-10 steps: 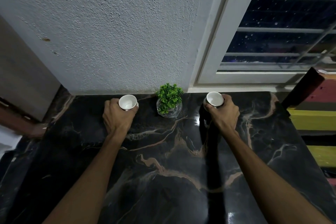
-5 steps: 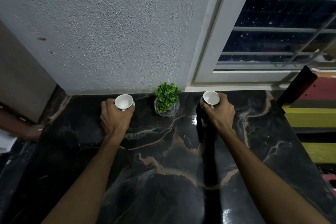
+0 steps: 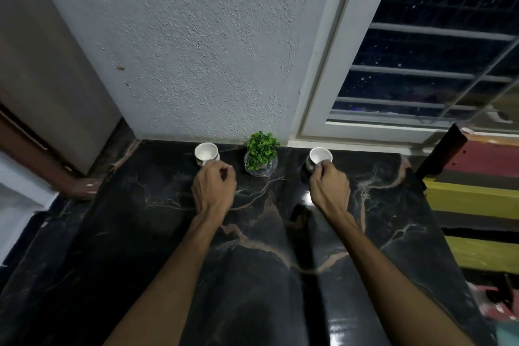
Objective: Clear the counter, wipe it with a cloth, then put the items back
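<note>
Two small white cups stand at the back of the black marble counter, on either side of a little green plant in a glass pot. My left hand sits just in front of the left cup, fingers curled, thumb and fingertips pinching its near side. My right hand does the same at the right cup, fingertips on its near lower edge. Both cups rest upright on the counter, their rims and insides fully visible.
A textured white wall rises right behind the cups. A white window frame with bars is at the back right. Striped coloured surfaces lie beyond the counter's right edge, and a brown ledge at the left.
Both hands have slid back towards me from wrapping around the cups, leaving only fingertips on their near sides. The cups stay beside the plant. The camera has tilted.
</note>
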